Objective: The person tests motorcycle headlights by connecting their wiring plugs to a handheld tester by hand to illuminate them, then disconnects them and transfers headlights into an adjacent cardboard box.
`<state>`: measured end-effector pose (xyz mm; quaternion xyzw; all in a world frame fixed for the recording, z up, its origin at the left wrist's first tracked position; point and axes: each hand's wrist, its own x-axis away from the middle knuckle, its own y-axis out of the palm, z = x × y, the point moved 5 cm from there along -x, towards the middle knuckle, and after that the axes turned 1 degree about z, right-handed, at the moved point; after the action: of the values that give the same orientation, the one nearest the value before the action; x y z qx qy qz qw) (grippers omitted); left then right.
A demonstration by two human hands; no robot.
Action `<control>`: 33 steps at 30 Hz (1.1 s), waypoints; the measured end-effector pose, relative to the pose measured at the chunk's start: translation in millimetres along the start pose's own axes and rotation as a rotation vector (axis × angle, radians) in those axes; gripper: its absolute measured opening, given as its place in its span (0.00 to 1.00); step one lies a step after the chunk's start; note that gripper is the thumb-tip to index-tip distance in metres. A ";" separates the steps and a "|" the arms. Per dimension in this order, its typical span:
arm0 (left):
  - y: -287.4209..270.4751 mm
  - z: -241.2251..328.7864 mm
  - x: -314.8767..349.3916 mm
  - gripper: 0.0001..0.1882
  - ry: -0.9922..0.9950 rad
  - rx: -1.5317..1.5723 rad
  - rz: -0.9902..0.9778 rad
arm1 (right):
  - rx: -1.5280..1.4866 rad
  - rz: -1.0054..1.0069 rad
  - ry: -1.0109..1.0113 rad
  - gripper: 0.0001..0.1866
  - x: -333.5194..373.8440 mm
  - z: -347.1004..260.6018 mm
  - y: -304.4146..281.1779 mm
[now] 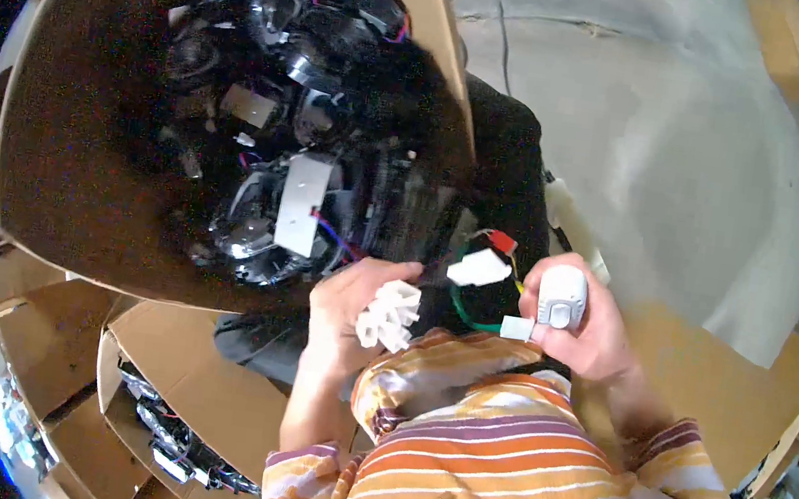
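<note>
My left hand (339,307) is closed on a bunch of white plastic connector pieces (389,316), close to the front edge of a big cardboard box. To its right, my right hand (596,331) wraps round a white handheld device (563,296) with a grey button. Beside that hand's fingers sits a small white connector (516,328) on a green wire. Between the two hands are a larger white piece (480,268) and a red connector (501,243) with thin wires. Whether these are held or hanging, I cannot tell.
The big cardboard box (73,197) at the left holds several glossy black parts (263,211) with white labels and coloured wires. Lower left, another open carton (203,365) contains similar parts. A dark cable (503,36) lies on the grey floor (655,152). More cardboard lines the right side.
</note>
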<state>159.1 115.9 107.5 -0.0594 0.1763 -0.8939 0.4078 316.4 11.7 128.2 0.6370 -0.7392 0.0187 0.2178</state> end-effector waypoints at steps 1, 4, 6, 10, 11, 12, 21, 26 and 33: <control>-2.5 9.0 -1.4 0.19 0.079 -0.128 -0.092 | -0.054 0.011 0.031 0.17 -1.2 -2.5 -1.0; -2.3 7.9 1.8 0.19 0.043 -0.148 -0.155 | -0.080 0.012 -0.084 0.17 -5.5 -14.4 -5.2; -0.6 6.8 2.5 0.19 0.081 -0.126 -0.157 | -0.113 0.025 -0.064 0.17 -6.5 -14.9 -5.8; 4.2 10.1 3.0 0.18 0.116 -0.137 -0.299 | -0.072 0.058 -0.055 0.20 -9.4 -13.1 -6.7; 4.1 10.0 2.8 0.18 0.107 -0.141 -0.322 | -0.090 0.033 -0.005 0.19 -9.6 -12.9 -4.6; 4.9 9.8 2.9 0.18 0.100 -0.147 -0.343 | -0.107 0.004 0.042 0.19 -9.4 -12.0 -3.2; 5.1 11.5 -3.7 0.17 0.027 -0.085 -0.616 | 0.285 -0.177 0.216 0.18 -6.9 -6.0 1.9; 10.6 9.2 -1.1 0.17 0.048 -0.071 -0.527 | 0.139 -0.079 0.009 0.21 -2.4 3.9 5.0; 11.4 2.7 3.1 0.16 0.042 -0.027 -0.479 | 0.082 0.049 -0.004 0.19 -7.0 8.7 -0.1</control>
<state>165.8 106.1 105.8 -0.0863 0.1776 -0.9637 0.1796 314.5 15.6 117.8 0.6271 -0.7537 0.0528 0.1894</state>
